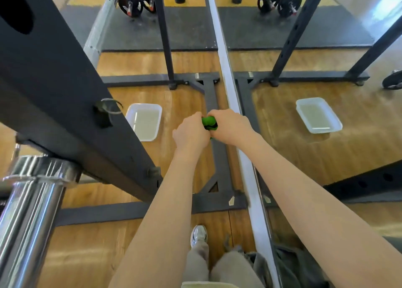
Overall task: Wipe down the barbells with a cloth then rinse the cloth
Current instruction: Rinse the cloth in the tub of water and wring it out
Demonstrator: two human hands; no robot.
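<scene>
A green cloth with a black stripe is bunched tight between my two hands, held out in front of me above the floor. My left hand grips its left end and my right hand grips its right end, knuckles nearly touching. A white plastic tray holding water sits on the wooden floor just left of my hands. The chrome sleeve of a barbell rests on the rack at the lower left.
A black rack upright slants across the left, its base frame on the floor below my hands. A mirror with a pale frame edge runs down the middle, reflecting the tray and weight plates. My shoe is below.
</scene>
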